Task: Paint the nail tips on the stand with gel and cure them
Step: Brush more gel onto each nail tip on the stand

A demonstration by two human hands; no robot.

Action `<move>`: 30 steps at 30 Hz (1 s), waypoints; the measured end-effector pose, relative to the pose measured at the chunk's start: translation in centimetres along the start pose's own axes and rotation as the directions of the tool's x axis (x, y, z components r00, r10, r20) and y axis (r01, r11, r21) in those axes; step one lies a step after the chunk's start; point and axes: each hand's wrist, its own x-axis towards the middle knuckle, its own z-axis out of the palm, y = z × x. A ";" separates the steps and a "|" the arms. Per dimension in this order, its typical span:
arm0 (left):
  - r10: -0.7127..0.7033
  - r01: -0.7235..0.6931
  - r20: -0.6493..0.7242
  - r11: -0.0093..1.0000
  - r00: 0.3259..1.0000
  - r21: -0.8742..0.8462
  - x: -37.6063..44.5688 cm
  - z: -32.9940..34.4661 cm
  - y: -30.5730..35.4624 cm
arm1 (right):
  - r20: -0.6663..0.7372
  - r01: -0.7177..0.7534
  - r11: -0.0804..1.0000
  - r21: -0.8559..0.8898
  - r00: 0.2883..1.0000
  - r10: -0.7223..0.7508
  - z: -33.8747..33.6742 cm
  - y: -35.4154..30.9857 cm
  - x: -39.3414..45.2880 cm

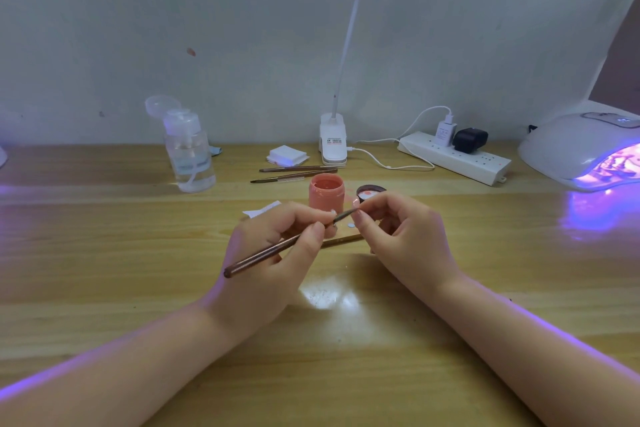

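Closest to the camera, two bare forearms come in over the wooden table (104, 253), hands meeting mid-table. The left hand (277, 253) has its fingers curled round a brush (273, 250), handle angled down to the left, bristle end up to the right. The right hand (398, 239) pinches something small right at the brush's tip, too small to make out. Just behind the hands sits an open pink gel jar (326, 196) with its lid (370, 191) beside it on the right. Two spare brushes (294, 174) lie further back. Far left there's a clear pump bottle (188, 149), far middle a clip lamp (333, 142), then a power strip (453, 158), and at far right the curing lamp (581, 149) glowing purple.
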 end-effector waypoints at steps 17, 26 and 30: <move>0.056 -0.054 -0.017 0.992 0.998 0.118 0.0 -0.2 0.5 | -0.015 0.017 0.999 -0.040 1.000 -0.017 0.1 0.3 0.1; -0.011 0.008 0.024 0.994 1.000 0.113 0.0 -0.2 0.1 | 0.010 0.033 0.999 -0.030 0.999 -0.033 0.1 0.3 0.1; 0.044 -0.043 -0.010 0.995 0.999 0.090 0.0 -0.2 0.5 | 0.012 -0.004 1.000 0.000 1.000 0.004 0.1 0.3 0.1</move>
